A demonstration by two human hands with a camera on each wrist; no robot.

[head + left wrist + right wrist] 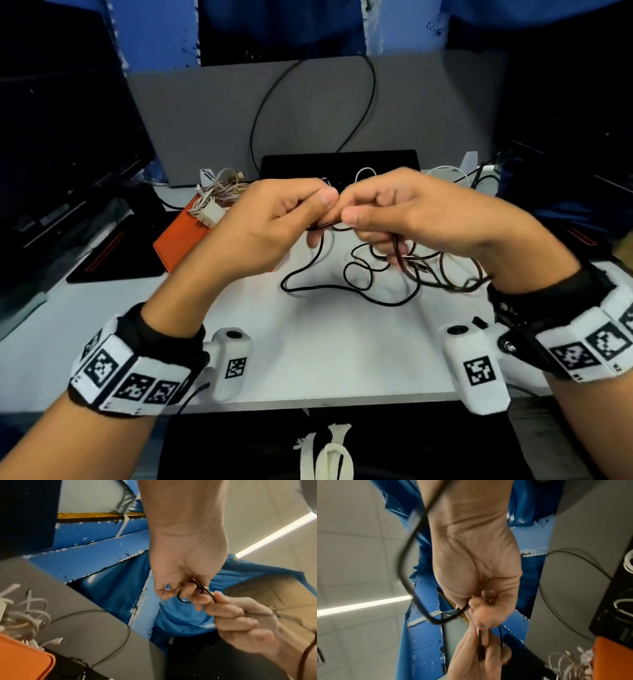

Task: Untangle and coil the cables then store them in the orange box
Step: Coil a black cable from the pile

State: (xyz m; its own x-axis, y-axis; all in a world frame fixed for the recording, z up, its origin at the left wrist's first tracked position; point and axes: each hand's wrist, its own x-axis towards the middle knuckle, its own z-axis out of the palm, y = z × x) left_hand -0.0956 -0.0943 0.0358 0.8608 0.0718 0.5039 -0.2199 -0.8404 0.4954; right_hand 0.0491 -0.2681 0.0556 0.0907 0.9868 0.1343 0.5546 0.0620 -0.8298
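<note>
Above the middle of the white table (308, 349) my two hands meet, both holding one black cable (342, 286). My left hand (322, 219) pinches a short stretch of it between thumb and fingers; the left wrist view shows a small loop of the cable (184, 601) at the left hand (187, 595). My right hand (363, 228) grips several hanging loops. The rest of the cable sprawls loosely on the table. In the right wrist view the cable (412, 561) swings past my right hand (479, 609). The orange box (181, 240) lies to the left, with a bundle of white cables (215, 195) on it.
A black tray (339, 161) holding a white cable loop stands behind my hands, against a grey partition (205, 120) with a thin black cord on it. A dark monitor (51, 154) and a black mat (113, 260) fill the left side. More white cable (452, 171) lies back right.
</note>
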